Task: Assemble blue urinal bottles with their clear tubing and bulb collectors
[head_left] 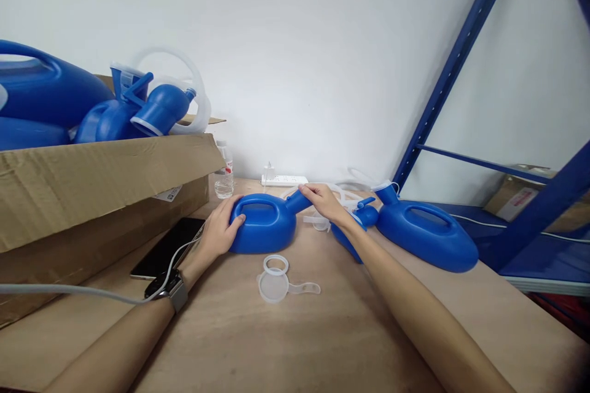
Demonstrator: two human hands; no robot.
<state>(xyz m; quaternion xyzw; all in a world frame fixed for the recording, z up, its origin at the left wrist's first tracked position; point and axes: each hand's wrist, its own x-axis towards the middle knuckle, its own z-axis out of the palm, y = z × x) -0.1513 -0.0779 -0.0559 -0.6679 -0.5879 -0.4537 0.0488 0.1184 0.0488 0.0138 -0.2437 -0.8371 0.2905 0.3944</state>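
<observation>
A blue plastic urinal bottle [263, 234] lies on its side on the table, its neck slanting up to the right. My left hand [222, 227] is wrapped round its rounded rear end, the thumb near the handle opening. At the mouth of the neck, my right hand [325, 201] grips the rim with its fingers; the palm side is hidden. In front of the bottle lie a translucent ring [286, 265] and a translucent cap with a strap [274, 287], the ring overlapping the cap's edge. Beyond my right forearm is a blue spouted part [366, 216], partly covered by the arm.
Another blue urinal bottle [421, 233] lies at the right. An open cardboard box [110, 178] with blue bottles and clear tubing stands at the left, beside a black phone [170, 247]. A water bottle [224, 175] and power strip [288, 180] are by the wall; blue shelving [442, 83] borders the right.
</observation>
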